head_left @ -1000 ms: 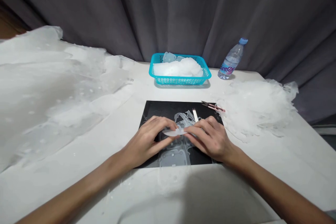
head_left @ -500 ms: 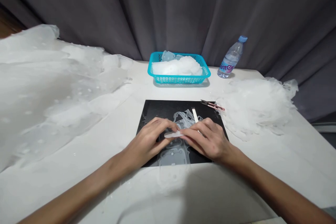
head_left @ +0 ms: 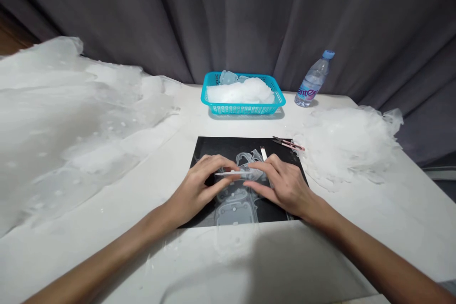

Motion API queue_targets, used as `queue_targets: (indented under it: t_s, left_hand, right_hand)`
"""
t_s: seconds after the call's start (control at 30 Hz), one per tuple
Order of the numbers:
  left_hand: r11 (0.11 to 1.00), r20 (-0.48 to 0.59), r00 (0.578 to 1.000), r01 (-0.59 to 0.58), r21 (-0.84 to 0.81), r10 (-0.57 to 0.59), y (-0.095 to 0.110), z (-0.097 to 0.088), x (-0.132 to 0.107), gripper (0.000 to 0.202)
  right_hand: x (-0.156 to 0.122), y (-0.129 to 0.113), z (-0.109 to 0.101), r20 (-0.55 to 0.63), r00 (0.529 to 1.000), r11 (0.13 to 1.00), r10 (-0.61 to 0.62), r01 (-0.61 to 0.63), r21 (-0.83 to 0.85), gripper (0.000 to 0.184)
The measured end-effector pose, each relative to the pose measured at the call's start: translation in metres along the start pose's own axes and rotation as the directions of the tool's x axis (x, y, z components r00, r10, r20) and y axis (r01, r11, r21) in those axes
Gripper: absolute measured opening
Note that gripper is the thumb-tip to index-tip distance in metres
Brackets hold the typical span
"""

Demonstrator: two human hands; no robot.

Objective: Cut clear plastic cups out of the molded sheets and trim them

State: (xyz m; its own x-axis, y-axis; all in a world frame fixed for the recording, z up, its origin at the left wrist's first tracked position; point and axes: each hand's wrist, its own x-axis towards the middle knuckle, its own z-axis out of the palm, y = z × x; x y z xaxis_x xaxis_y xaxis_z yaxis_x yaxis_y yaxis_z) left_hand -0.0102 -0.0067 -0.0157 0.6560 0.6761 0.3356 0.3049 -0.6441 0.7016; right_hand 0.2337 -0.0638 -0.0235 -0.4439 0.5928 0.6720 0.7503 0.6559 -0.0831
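Observation:
My left hand [head_left: 197, 187] pinches a thin translucent piece of soft plastic or silicone [head_left: 245, 173] between thumb and fingers, edge-on to me above the black mat [head_left: 212, 146]. Around the right end of that piece is my right hand [head_left: 287, 183], its thumb and forefinger parted. Below my hands a clear sheet with rounded moulded panels [head_left: 235, 213] lies over the mat's front edge. Stringy translucent scraps [head_left: 249, 156] lie just beyond my fingers. A slim white-handled tool [head_left: 263, 153] rests there too, partly hidden by my right hand.
Pink-handled thread snips [head_left: 289, 143] lie at the mat's far right corner. Behind stand a blue basket [head_left: 245, 109] of translucent pieces and a water bottle [head_left: 313, 80]. A large translucent heap [head_left: 71, 123] covers the left; a smaller one [head_left: 351, 145] sits right.
The piece has turned edge-on and risen slightly. My right thumb and forefinger have spread apart from their pinch, while my left hand keeps its hold.

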Motion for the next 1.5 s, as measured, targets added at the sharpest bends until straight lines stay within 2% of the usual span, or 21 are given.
queue_targets:
  t_s: [0.13,0.27,0.4,0.7,1.17,1.4,1.5]
  left_hand:
    - [0.999,0.012,1.000,0.008,-0.035,-0.008,0.000,-0.001,0.000,0.013]
    - [1.000,0.044,0.999,0.020,-0.011,-0.019,0.000,-0.001,0.001,0.015]
    - [0.999,0.047,0.999,-0.021,0.032,0.019,0.000,-0.001,0.002,0.014]
    - [0.994,0.020,0.998,-0.062,0.085,0.060,-0.001,-0.001,0.004,0.014]
    - [0.998,0.040,0.999,-0.019,0.061,0.016,-0.007,0.001,-0.002,0.022]
    - [0.998,0.025,0.999,-0.021,0.064,0.020,-0.004,-0.002,-0.001,0.023]
    - [0.999,0.016,0.999,0.033,0.041,-0.034,-0.006,-0.001,-0.002,0.020]
  right_hand:
    - [-0.002,0.006,0.004,0.026,0.999,1.000,0.018,-0.019,0.018,0.020]
    - [-0.002,0.005,0.003,-0.013,1.000,1.000,-0.023,0.023,0.015,0.017]
    - [-0.001,0.003,0.001,-0.056,0.997,0.999,-0.052,0.053,0.010,0.012]
    - [-0.001,0.004,0.002,-0.055,0.997,0.998,-0.061,0.062,0.014,0.007]
    - [-0.003,0.004,0.003,-0.024,0.998,0.998,-0.065,0.065,0.015,0.009]
    - [-0.001,0.013,0.001,-0.030,0.998,0.999,-0.050,0.050,0.000,0.021]
    - [-0.002,0.024,0.002,-0.030,0.999,1.000,0.012,-0.012,-0.004,0.028]
